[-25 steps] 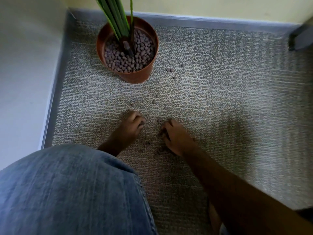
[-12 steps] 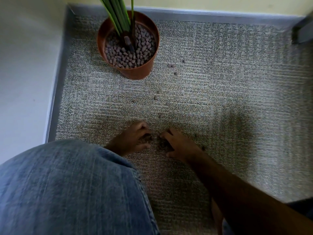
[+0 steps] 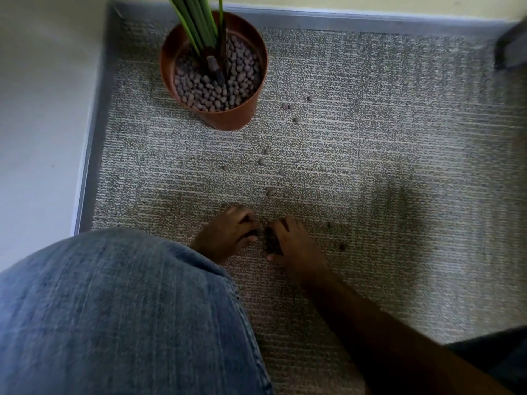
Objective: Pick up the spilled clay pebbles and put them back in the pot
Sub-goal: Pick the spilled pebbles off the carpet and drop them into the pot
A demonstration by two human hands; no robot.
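Gathering step: left hand (image 3: 225,238) and right hand (image 3: 293,246), fingers curled, cup a small heap of clay pebbles (image 3: 269,240) on the carpet (image 3: 370,166); next, lifting them into the pot (image 3: 214,72) beyond.

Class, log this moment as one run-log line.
left hand, right hand: gathering brown clay pebbles | grey carpet | terracotta plastic pot: upright

1. I see a grey woven carpet (image 3: 370,155), framed by a grey border strip.
2. On it: a terracotta pot (image 3: 228,121) (far-left corner), upright.
3. Loose clay pebbles (image 3: 288,106) scattered between the pot and me.
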